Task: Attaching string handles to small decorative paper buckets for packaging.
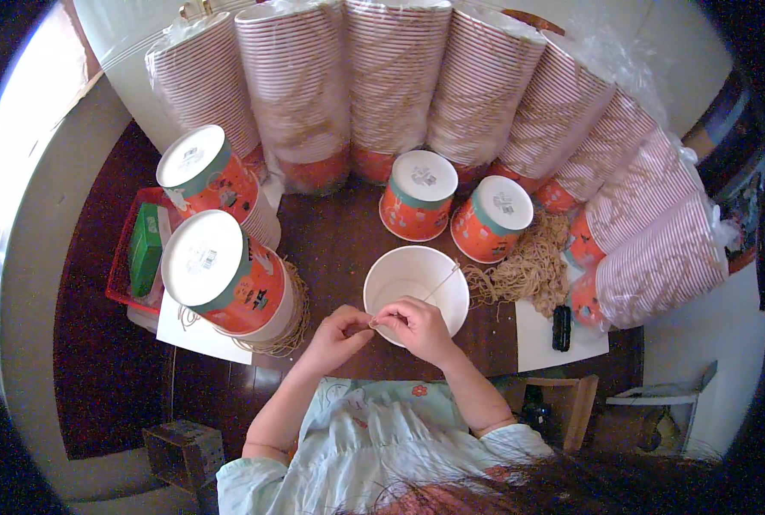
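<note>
Just in front of me on the dark table stands a white paper bucket (381,276), its open mouth up. A thin tan cord (442,281) runs from the bucket's far right rim across its mouth toward my fingers. My right hand (418,330) reaches over the near rim, thumb and fingers pinched on the cord's end. Close beside it my left hand (338,339) is closed in a pinch at the same spot, fingertips nearly touching the right ones. The fingers hide most of what lies between them.
Tall wrapped bucket stacks (400,81) curve round the back and right. Two upturned orange buckets (415,216) (484,236) stand beyond mine. Upturned stacks (258,296) and a red basket (118,270) with a green box are left. Loose cords (533,268) and a small black object (561,329) lie right.
</note>
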### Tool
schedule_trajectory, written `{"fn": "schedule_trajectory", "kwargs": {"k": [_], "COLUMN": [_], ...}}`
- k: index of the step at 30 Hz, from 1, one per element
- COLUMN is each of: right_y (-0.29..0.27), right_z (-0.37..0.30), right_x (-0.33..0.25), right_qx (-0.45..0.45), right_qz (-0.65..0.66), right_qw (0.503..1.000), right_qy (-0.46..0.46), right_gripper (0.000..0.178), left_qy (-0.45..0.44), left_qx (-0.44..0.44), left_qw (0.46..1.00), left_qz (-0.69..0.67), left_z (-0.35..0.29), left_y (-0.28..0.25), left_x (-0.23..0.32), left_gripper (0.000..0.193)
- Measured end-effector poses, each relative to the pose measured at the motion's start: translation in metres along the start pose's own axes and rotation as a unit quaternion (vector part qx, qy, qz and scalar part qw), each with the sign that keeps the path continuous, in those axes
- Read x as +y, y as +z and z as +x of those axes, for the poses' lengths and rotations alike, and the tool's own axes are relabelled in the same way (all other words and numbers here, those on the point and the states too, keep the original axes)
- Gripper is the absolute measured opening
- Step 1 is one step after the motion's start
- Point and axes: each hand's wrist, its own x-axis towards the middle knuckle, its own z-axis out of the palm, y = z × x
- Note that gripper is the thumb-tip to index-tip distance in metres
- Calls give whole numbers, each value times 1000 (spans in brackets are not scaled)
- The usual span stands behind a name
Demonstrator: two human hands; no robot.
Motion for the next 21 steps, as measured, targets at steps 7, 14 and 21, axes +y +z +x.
{"fn": "schedule_trajectory", "kwargs": {"k": [7, 14, 21], "right_y": [2, 3, 2], "right_z": [-1, -3, -2], "right_x": [4, 7, 6], "right_qx": [6, -66, -78], "right_qz": [12, -84, -104], "right_qw": [999, 992, 990], "right_qy": [32, 62, 61], "right_gripper": [8, 10, 11], "left_qy": [57, -74, -117], "left_qx": [59, 127, 153], "left_qw": [996, 973, 941], "left_qz": [39, -177, -279], "left_z": [3, 4, 4], "left_y": [1, -2, -10], "left_x": [7, 5, -15], "left_gripper": [5, 4, 6]}}
